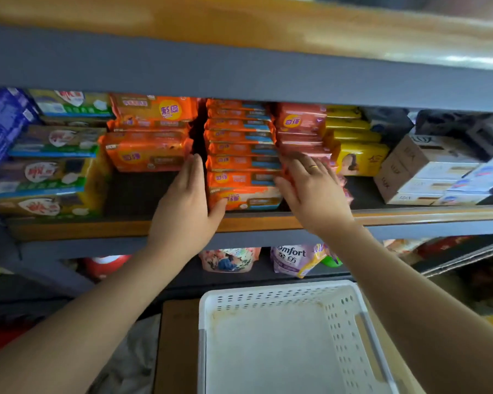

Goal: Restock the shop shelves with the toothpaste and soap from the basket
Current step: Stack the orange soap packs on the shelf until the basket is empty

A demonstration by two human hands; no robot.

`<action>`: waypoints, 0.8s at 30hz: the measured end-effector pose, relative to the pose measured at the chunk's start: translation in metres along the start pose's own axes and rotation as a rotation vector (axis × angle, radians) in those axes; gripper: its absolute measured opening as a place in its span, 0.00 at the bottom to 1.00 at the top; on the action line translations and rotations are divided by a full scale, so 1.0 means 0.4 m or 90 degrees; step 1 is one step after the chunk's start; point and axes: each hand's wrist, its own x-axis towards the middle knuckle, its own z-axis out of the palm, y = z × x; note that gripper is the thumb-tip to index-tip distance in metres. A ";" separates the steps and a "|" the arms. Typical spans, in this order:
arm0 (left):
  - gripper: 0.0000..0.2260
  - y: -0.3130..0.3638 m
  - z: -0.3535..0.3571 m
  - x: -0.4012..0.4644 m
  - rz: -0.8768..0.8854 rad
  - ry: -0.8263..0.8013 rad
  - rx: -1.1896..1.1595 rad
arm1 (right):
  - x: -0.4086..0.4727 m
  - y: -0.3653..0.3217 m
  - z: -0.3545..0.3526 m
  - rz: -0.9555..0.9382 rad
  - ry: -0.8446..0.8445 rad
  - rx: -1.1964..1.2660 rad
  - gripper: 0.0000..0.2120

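Observation:
A tall stack of orange soap packs [241, 155] stands on the middle shelf [268, 223]. My left hand [187, 206] lies flat against the stack's left side, fingers straight, thumb under the bottom pack. My right hand [313, 189], with a ring, presses with straight fingers on the stack's right side and on the red soap packs [299, 123] beside it. The white plastic basket [347, 314] below holds nothing that I can see. No toothpaste is in sight.
More orange packs [148, 149] and green-yellow packs [49, 166] fill the shelf's left. Yellow packs [359, 157] and white soap boxes [427, 172] sit to the right. Softener pouches [291, 260] stand on the lower shelf. A grey shelf beam [239, 78] runs overhead.

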 end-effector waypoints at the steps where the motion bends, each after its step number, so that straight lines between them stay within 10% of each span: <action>1: 0.32 0.011 -0.004 -0.014 0.038 0.061 -0.006 | -0.027 0.024 -0.005 0.012 -0.003 -0.004 0.29; 7: 0.16 0.120 0.039 -0.084 0.258 0.130 -0.049 | -0.073 0.115 -0.016 0.014 -0.052 0.013 0.23; 16: 0.16 0.311 0.154 -0.133 0.202 -0.008 -0.214 | -0.145 0.212 -0.066 -0.041 -0.002 0.044 0.21; 24: 0.15 0.573 0.237 -0.005 0.113 -0.043 -0.306 | -0.296 0.540 -0.194 0.431 0.153 0.228 0.14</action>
